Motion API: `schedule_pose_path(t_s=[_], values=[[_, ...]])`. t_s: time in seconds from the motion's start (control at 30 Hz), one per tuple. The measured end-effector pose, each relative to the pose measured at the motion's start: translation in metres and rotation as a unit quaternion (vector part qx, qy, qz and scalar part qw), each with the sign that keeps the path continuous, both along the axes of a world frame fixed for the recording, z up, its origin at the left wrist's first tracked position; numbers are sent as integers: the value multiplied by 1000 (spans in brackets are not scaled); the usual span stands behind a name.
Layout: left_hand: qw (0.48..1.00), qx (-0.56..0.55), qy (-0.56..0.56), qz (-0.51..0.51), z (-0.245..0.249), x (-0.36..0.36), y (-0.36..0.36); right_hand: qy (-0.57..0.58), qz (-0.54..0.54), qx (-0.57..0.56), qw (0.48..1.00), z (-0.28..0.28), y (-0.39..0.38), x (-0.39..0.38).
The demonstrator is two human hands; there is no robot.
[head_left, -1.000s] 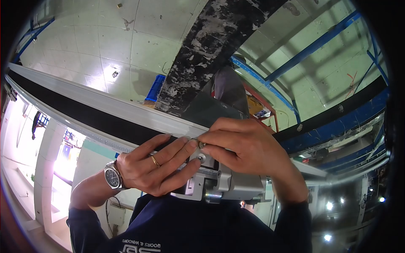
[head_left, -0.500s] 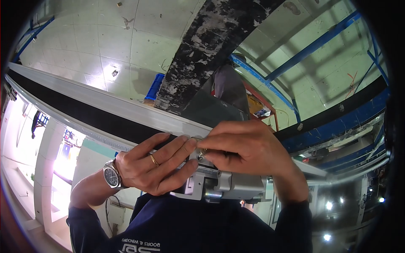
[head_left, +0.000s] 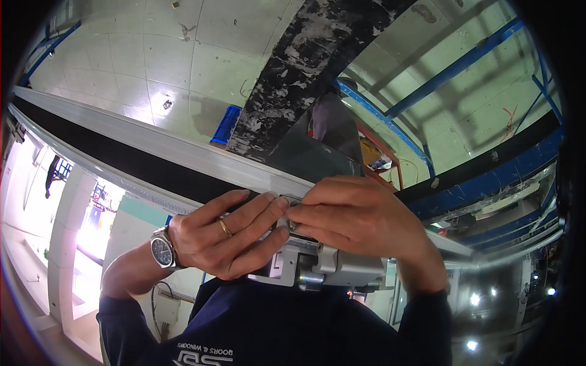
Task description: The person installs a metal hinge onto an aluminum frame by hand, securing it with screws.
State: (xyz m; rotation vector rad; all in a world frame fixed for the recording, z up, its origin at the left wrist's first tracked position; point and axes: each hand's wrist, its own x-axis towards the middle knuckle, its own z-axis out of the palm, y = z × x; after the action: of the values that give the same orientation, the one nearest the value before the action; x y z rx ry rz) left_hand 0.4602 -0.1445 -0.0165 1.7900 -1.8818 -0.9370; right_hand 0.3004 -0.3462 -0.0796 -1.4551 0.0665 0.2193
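Observation:
My left hand (head_left: 229,235), with a watch (head_left: 163,250) and a ring, lies across the white frame profile (head_left: 201,160). Its fingers are bent, and its fingertips and thumb close around a small metal fitting (head_left: 290,224) at the profile's edge. From the other side my right hand (head_left: 360,213) meets it, fingers pinched together at the same fitting. Whatever sits in that pinch is mostly hidden behind the fingertips. Just below both hands, towards my body, is a silver metal hinge-like piece (head_left: 329,266) with a shiny round barrel.
A black, paint-scuffed beam (head_left: 287,73) runs away beyond the profile. Beside it stand a blue bin (head_left: 226,125) and a red-framed rack (head_left: 386,161). Blue steel bars (head_left: 455,67) cross the right side. A black strip (head_left: 134,155) lines the profile.
Both hands stay at the fitting. My right fingers have turned slightly and closed further over it, hiding the small metal bit that showed between them before.

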Motion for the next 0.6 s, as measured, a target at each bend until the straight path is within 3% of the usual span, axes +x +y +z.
schedule_pose_path(t_s=[0.6], values=[[1000, -6, 3, -2, -1, 1, -1, 130, 8, 116, 985, 0, 2, 3]])
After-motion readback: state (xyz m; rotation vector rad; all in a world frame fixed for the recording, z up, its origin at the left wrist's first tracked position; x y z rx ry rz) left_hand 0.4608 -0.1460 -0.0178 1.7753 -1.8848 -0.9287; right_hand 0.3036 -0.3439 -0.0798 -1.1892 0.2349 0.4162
